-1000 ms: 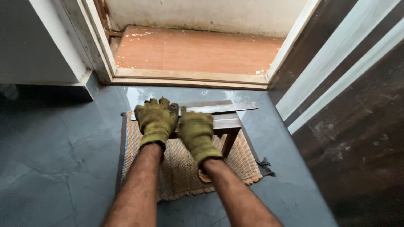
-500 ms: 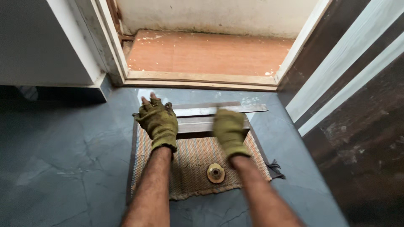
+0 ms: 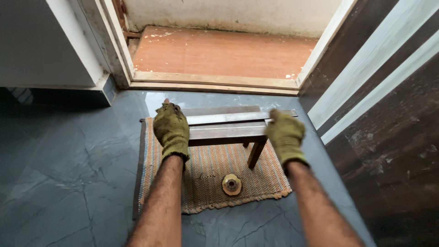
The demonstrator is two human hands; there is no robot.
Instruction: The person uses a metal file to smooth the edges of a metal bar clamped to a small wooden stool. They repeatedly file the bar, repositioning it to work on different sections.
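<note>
Small wooden stool (image 3: 226,132) stands on woven mat (image 3: 210,176), at 12 o'clock from the person. Metal bar (image 3: 228,118) lies along its top. Gloved left hand (image 3: 171,129) rests flat on stool's left end, fingers together. Gloved right hand (image 3: 284,136) wraps the right end, fingers curled. Round disc (image 3: 232,184) on mat at 6 o'clock of stool.

Grey veined floor tiles (image 3: 68,183) run to a pale door frame (image 3: 215,82). Beyond lies an orange-brown floor (image 3: 219,52) and a white wall (image 3: 228,13). Dark panelling (image 3: 393,151) stands right.
</note>
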